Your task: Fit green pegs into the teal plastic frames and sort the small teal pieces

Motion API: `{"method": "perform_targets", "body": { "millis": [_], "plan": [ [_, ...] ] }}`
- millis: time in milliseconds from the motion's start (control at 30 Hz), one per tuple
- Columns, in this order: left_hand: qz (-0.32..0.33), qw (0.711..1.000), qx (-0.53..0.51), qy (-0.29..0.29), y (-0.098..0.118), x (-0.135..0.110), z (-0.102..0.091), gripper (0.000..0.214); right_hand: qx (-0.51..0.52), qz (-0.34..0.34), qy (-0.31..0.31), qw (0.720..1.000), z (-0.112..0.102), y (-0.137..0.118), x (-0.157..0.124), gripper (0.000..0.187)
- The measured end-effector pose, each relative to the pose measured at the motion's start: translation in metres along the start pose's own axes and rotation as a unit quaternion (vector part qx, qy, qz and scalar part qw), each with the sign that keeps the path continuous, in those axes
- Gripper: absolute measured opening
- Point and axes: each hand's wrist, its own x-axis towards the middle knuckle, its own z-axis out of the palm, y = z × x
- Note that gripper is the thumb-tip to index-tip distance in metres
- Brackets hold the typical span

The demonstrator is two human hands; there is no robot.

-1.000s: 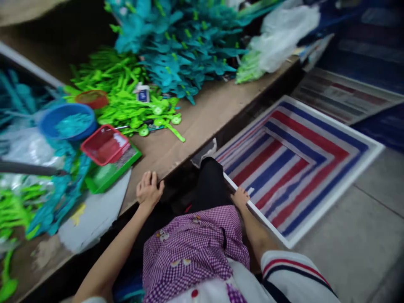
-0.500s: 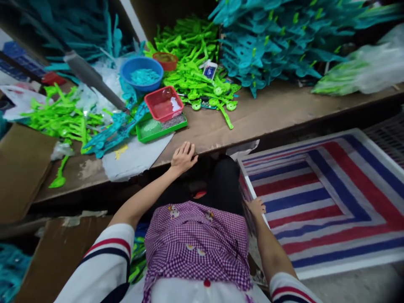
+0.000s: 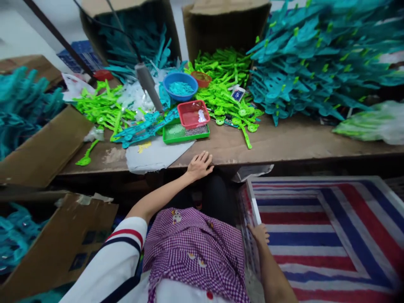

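My left hand [image 3: 200,165] lies over the front edge of the brown workbench [image 3: 227,151], its fingers stretched out and holding nothing. Down at the right, my right hand [image 3: 259,234] is wrapped over the near side rim of a large white-framed crate [image 3: 255,206] lined with red, white and blue striped sheeting. Just beyond the left hand is a shallow green tray [image 3: 170,134] with small metal pieces in it. A red tray [image 3: 192,115] rests partly on it, holding a small white piece.
A blue bowl [image 3: 189,93] of small teal pieces stands behind the trays. Bright green plastic parts [image 3: 227,75] and teal parts [image 3: 303,71] are heaped along the bench's back. A grey hanging electric screwdriver [image 3: 148,86] points down at left. Cardboard boxes [image 3: 57,143] flank the left side.
My view has tilted up and turned left, so things appear lower and further right. Both hands keep their places, the left on the bench edge and the right on the crate rim.
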Motion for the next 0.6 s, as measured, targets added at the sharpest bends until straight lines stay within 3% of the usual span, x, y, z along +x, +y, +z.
{"method": "perform_targets", "body": {
  "millis": [100,167,233,367,433,500,600],
  "plan": [
    [-0.017,0.999,-0.041,0.022,0.006,-0.011,-0.016,0.052,0.016,-0.029,0.011,0.999,-0.014,-0.001,-0.006,0.065],
    [-0.029,0.997,-0.056,0.037,0.009,-0.037,-0.03,0.051,0.048,-0.069,0.023,0.996,-0.03,-0.002,-0.011,0.054],
    [-0.049,0.993,-0.104,0.029,0.011,-0.08,-0.041,0.045,0.098,-0.126,0.04,0.986,-0.052,-0.004,-0.017,0.041],
    [-0.182,0.963,-0.2,-0.009,0.003,-0.189,-0.052,0.033,0.223,-0.247,0.072,0.94,-0.11,-0.035,-0.043,0.029],
    [-0.26,0.937,-0.233,-0.011,-0.004,-0.229,-0.056,0.031,0.281,-0.318,0.067,0.903,-0.145,-0.075,-0.069,0.03],
    [-0.325,0.906,-0.272,0.012,-0.011,-0.247,-0.061,0.026,0.315,-0.416,0.055,0.851,-0.182,-0.134,-0.101,0.029],
    [-0.394,0.856,-0.319,0.101,-0.021,-0.227,-0.073,0.018,0.308,-0.553,0.075,0.771,-0.226,-0.24,-0.147,0.025]
  ]
}}
